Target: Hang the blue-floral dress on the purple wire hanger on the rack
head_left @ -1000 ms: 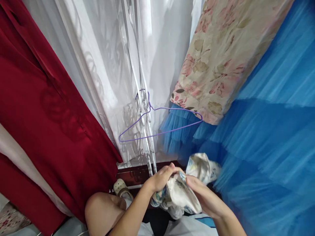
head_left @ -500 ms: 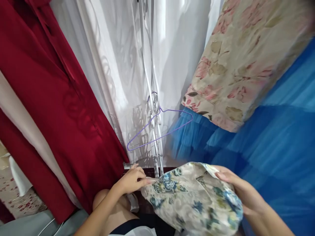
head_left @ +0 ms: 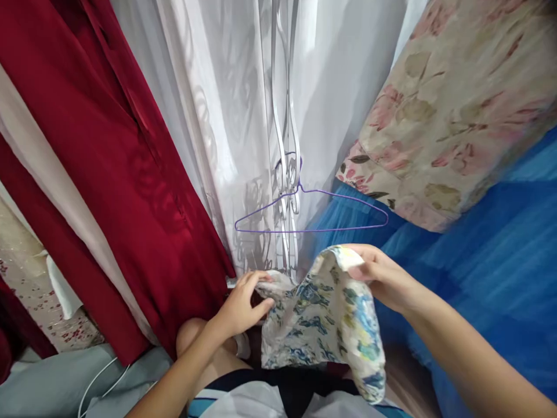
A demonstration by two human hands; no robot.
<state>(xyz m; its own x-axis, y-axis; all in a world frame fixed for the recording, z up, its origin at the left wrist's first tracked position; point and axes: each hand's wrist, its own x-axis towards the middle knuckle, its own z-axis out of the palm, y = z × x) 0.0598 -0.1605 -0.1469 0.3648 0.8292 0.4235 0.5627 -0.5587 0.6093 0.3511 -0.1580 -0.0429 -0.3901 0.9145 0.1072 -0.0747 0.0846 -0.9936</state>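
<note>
A floral garment (head_left: 311, 319), cream with blue, green and yellow flowers, is stretched between my two hands above my lap. My left hand (head_left: 246, 302) pinches its upper left corner between thumb and fingers. At the upper right edge, my right hand (head_left: 378, 270) grips the cloth, thumb in front. The garment's exact kind does not show. Just beyond it, a thin purple hanger (head_left: 311, 230) with no clothing on it hangs from a white metal stand (head_left: 281, 133).
Long red fabric (head_left: 117, 151) hangs at the left and white curtain (head_left: 213, 104) behind the stand. On the right hang a pink-flowered cream cloth (head_left: 448, 128) and blue tulle (head_left: 487, 278). A grey cushion-like surface with a white cable (head_left: 93, 380) lies at the lower left.
Both hands have lifted the garment toward the hanger, and the cloth now hangs down more openly between them. The hanger has swung nearly level. The view has shifted slightly.
</note>
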